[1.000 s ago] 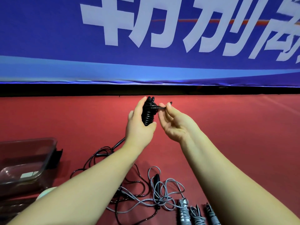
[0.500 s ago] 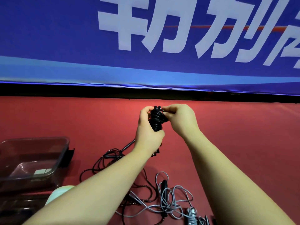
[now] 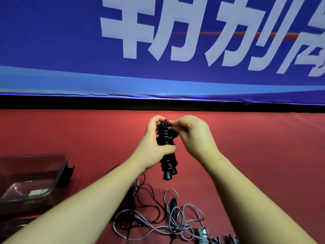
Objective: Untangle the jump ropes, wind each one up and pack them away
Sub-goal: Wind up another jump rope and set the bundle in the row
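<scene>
The left hand (image 3: 154,147) grips the wound black jump rope (image 3: 166,137), held upright above the red floor (image 3: 263,147) (fingers mostly hidden behind it). The right hand (image 3: 193,136) pinches its top coil. Tangled ropes (image 3: 173,206) lie below, and the grey bundles (image 3: 202,234) are cut off at the bottom edge.

At the frame's centre the left hand (image 3: 153,147) gripping the black wound jump rope bundle (image 3: 166,136) hides its middle, and the pinching fingertips of the right hand (image 3: 193,138) cover its top end. At lower left the clear plastic container (image 3: 59,171) is cut by the left edge, and the left forearm (image 3: 91,208) hides part of the loose tangle of black and grey cords (image 3: 175,224). The grey wound rope bundles (image 3: 203,234) are sliced by the bottom edge, and the white characters (image 3: 130,32) on the blue banner (image 3: 52,41) run past the top and right edges.
</scene>
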Tool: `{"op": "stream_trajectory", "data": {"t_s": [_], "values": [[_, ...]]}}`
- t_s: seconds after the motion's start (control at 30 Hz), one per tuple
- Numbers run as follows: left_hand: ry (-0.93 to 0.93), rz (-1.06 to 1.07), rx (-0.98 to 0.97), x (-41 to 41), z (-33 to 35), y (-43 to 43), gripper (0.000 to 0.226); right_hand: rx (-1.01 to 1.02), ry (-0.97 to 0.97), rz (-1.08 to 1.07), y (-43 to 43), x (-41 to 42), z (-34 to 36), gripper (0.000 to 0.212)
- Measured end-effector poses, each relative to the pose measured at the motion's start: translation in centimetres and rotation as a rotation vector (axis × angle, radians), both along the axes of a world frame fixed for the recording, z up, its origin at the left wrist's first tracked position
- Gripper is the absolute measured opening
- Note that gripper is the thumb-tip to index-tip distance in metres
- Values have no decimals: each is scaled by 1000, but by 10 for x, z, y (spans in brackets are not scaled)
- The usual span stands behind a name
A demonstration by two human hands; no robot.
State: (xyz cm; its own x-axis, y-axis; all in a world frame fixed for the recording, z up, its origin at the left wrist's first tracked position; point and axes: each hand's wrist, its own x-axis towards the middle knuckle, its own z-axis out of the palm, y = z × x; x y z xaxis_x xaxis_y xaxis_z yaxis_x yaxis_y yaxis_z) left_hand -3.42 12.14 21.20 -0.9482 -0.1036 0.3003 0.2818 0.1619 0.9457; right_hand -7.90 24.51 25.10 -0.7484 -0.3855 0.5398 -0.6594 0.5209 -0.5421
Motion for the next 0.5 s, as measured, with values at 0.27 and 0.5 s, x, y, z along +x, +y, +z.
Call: {"op": "stream_trajectory", "data": {"t_s": [0.27,0.5], "values": [[2,-126,76,3,12,-5,75,-235,-156,64,11,9,9,30],[39,-148,93,8,8,0,68,-221,-260,18,11,11,11,25]]}}
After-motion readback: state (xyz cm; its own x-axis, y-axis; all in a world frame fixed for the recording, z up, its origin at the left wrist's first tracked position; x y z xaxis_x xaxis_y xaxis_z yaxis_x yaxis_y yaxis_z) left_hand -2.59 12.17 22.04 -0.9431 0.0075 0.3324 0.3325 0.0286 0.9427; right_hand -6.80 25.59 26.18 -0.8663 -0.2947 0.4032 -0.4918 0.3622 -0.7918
